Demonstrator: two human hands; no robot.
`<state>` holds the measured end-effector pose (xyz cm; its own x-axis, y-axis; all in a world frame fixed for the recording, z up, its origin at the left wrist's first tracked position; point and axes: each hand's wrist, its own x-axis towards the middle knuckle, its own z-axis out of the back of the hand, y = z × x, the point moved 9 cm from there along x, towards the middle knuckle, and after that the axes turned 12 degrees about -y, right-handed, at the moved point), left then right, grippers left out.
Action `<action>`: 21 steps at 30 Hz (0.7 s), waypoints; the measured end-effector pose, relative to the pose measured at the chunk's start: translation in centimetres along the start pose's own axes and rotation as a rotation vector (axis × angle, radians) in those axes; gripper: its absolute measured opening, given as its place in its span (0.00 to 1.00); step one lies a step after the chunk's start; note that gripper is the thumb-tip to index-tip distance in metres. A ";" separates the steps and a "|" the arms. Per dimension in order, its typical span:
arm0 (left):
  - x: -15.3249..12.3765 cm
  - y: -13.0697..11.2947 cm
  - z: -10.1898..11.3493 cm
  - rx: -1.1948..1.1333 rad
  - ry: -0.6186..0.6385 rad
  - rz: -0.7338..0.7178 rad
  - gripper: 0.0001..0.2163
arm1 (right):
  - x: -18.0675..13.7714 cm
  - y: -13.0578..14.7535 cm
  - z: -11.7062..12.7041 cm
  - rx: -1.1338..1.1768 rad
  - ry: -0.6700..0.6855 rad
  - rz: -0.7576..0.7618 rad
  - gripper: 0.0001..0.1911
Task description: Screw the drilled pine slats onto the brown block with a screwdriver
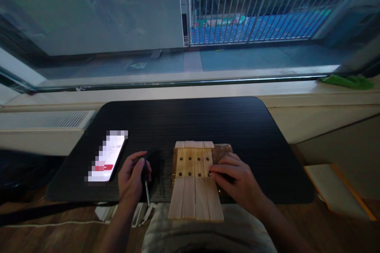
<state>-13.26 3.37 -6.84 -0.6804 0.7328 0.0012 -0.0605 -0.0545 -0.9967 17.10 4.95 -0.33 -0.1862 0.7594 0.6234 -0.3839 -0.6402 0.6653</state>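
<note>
The left hand point(132, 176) is curled shut around a screwdriver point(147, 192). Its fingers hide most of the dark handle, and the thin metal part points down, past the near edge of the black table point(154, 122).

The right hand point(237, 174) has its fingertips close together, touching the wood strips point(189, 197) by the lowest dark spot on the right. I can't tell if a small thing is pinched there, because the fingers cover it.

The four pale strips lie side by side at the near edge of the table, and their wide ends stick out over the person's lap point(166, 231). Eight dark round spots sit in two rows. They may be holes or have screws in them; they are too small to tell.

Under the strips is a shiny brown block point(222, 149), mostly covered up. Blurry squares hide part of the phone point(111, 156) on the left.
</note>
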 end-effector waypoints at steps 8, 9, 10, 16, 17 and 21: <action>-0.1 0.2 0.1 0.019 -0.005 0.007 0.15 | 0.2 0.4 -0.1 -0.082 0.014 0.052 0.06; -0.2 0.1 0.1 0.027 -0.008 0.001 0.15 | 0.2 0.3 0.0 -0.080 0.010 0.047 0.06; -0.2 0.0 0.1 0.034 -0.008 -0.007 0.15 | 0.2 0.2 0.3 -0.072 -0.001 0.036 0.06; -0.8 -0.6 0.1 0.068 -0.011 -0.020 0.15 | 0.3 -0.7 3.0 0.004 -0.117 -0.105 0.08; -0.9 -0.7 0.1 0.068 -0.010 -0.017 0.15 | 0.2 -0.8 3.0 0.015 -0.119 -0.125 0.08; -1.1 -1.4 0.4 0.121 -0.023 -0.028 0.13 | 0.0 -0.2 2.6 0.053 -0.088 -0.134 0.08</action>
<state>-12.67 2.36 -5.46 -0.6936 0.7196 0.0322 -0.1667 -0.1169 -0.9791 19.49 4.77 0.58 -0.0557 0.8270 0.5594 -0.3514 -0.5407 0.7643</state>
